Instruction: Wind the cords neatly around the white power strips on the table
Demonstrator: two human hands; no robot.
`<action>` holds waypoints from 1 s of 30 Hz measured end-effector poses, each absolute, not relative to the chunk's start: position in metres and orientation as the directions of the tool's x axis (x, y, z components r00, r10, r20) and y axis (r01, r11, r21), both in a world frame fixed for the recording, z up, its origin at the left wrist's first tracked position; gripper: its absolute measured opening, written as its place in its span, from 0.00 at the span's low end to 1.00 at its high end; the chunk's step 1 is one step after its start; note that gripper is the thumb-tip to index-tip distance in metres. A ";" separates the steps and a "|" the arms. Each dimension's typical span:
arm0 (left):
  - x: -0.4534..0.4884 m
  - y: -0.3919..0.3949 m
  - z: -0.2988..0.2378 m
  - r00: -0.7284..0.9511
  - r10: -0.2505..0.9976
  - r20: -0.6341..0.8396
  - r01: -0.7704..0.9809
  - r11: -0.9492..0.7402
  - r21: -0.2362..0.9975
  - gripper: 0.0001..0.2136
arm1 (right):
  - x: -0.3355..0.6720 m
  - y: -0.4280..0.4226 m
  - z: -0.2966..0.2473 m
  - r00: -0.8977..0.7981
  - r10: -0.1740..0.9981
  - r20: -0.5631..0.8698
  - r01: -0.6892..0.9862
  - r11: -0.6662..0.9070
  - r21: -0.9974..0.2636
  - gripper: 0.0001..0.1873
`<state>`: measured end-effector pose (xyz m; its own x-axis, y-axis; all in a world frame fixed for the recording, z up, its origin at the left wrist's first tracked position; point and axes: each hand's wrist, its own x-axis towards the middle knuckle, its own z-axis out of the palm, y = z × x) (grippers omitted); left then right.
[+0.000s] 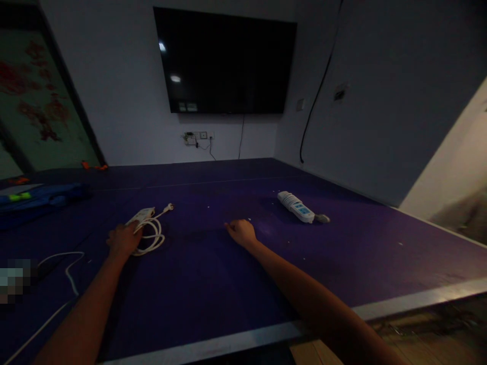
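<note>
My left hand (122,239) is closed around a white power strip (140,216) with its coiled white cord (154,238) on the dark purple table (213,284); the cord's plug (169,207) lies just beyond. My right hand (241,231) rests on the table at the middle, fingers loosely curled with the index pointing left, holding nothing. A second white power strip (296,206) lies further right, beyond my right hand and apart from it.
A loose white cable (70,274) runs along the table's left side. Blue items (38,198) lie at the far left. A black screen (224,63) hangs on the back wall above wall sockets (198,137). The table's pale front edge (418,296) runs across the bottom right.
</note>
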<state>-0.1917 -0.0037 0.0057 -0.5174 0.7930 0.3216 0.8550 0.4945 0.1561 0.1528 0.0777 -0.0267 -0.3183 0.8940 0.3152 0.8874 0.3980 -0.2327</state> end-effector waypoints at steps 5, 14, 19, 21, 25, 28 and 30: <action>-0.162 0.006 0.001 -0.449 0.830 0.330 0.892 0.439 0.107 0.23 | 0.154 0.077 -0.025 -0.313 0.897 0.311 0.893 0.390 -0.226 0.23; -0.098 0.011 -0.007 -0.221 0.878 0.424 0.974 0.178 0.139 0.21 | 0.154 0.075 -0.018 -0.257 0.917 0.304 0.899 0.342 -0.272 0.22; -0.064 0.005 -0.013 -0.136 0.898 0.419 0.983 0.069 0.172 0.20 | 0.157 0.074 -0.012 -0.334 0.835 0.437 0.814 0.489 -0.312 0.15; -0.052 0.002 -0.015 -0.099 0.905 0.414 0.985 0.030 0.169 0.20 | 0.157 0.073 -0.012 -0.420 0.776 0.470 0.767 0.581 -0.274 0.17; -0.037 0.000 -0.020 -0.067 0.903 0.424 0.986 -0.005 0.168 0.19 | 0.154 0.071 -0.015 -0.549 0.703 0.453 0.704 0.681 -0.202 0.21; -0.035 0.001 -0.023 -0.085 0.900 0.428 0.984 0.009 0.177 0.19 | 0.150 0.072 -0.018 -0.619 0.647 0.445 0.653 0.739 -0.166 0.20; -0.035 0.002 -0.025 -0.100 0.897 0.431 0.984 0.025 0.177 0.19 | 0.147 0.073 -0.020 -0.647 0.624 0.438 0.632 0.760 -0.149 0.20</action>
<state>-0.0352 0.0025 -0.0254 -0.0998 0.8969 0.4307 0.9840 0.0246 0.1766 0.1470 0.0728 -0.0202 -0.6467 0.6241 0.4385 0.6324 0.7601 -0.1492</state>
